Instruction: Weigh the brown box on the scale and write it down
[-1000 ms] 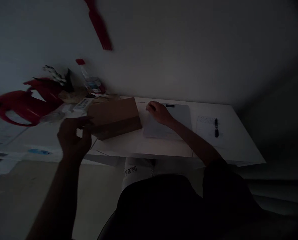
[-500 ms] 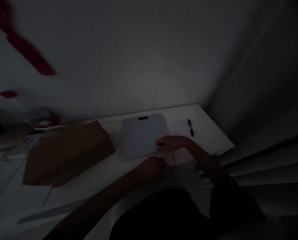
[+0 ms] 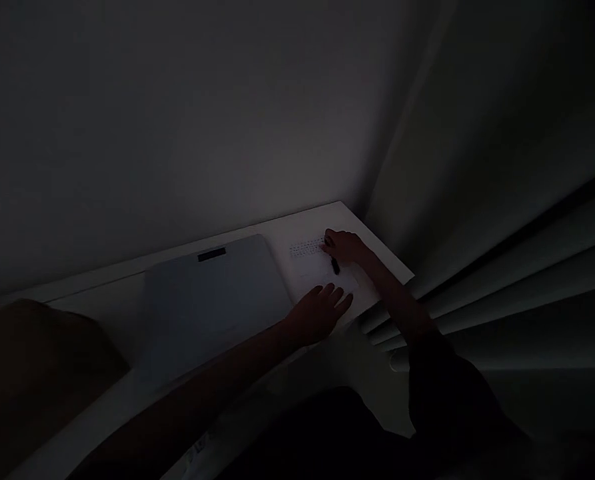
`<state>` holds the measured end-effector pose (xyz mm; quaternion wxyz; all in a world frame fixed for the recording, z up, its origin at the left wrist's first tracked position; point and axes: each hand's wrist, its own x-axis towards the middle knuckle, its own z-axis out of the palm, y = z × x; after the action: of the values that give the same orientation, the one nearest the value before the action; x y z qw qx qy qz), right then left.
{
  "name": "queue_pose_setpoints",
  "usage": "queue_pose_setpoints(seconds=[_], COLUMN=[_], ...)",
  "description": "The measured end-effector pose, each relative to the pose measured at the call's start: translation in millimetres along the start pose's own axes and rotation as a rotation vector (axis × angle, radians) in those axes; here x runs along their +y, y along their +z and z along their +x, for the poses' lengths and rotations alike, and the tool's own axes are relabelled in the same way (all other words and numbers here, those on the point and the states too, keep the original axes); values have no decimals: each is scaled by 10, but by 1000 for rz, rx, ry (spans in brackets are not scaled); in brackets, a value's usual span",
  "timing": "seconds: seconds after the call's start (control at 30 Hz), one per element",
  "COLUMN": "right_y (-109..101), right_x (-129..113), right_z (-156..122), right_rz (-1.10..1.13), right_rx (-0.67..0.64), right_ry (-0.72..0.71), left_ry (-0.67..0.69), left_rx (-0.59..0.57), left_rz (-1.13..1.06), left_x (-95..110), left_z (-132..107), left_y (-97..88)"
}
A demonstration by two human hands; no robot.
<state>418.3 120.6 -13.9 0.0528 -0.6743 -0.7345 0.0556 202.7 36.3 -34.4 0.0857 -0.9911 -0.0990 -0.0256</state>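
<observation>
The scene is very dark. My right hand [image 3: 344, 247] rests at the far right of the white table [image 3: 277, 237], its fingers curled over a black pen [image 3: 335, 265] that lies on a sheet of paper [image 3: 311, 263] with printed rows. My left hand [image 3: 322, 310] lies flat on the near edge of that paper, fingers stretched out and holding nothing. A flat grey scale [image 3: 212, 297] with a small dark display sits just left of the paper.
A brown cardboard box [image 3: 37, 360] sits at the left edge, barely visible. A wall rises behind the table and pleated curtains [image 3: 502, 267] hang at the right. My dark-clothed lap fills the bottom.
The view has swung right, so the red items and bottle are out of sight. Both hands have moved from the box and scale over to the paper; the right hand has reached the pen.
</observation>
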Motion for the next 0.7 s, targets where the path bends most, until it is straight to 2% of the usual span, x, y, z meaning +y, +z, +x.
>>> queue_pose_setpoints(seconds=[0.13,0.23,0.3,0.47,0.6,0.67,0.7], right_y=[108,135,136,144,168,188,202], right_x=[49,73,118,309,421,453,465], right_z=[32,26,32,170,273,255,231], right_rz=[-16,12,108,731,1342,1509,1522], right_rx=[14,19,42,168,139,145,172], right_ry=[-37,-67,-94,-226,-110,-85,-102], left_ry=[-68,-102,-112,-126,-171,-203,-222], left_rx=[2,-20,-40,-32,-44,-49,-46], left_rz=[-13,-23,-46,-99,-124,-129,-131], left_x=[-59,-65,-53,-28,-41,-53,-59], left_z=[239,323,339,351,452,527,561], left_y=[65,105,123,154,145,129,124])
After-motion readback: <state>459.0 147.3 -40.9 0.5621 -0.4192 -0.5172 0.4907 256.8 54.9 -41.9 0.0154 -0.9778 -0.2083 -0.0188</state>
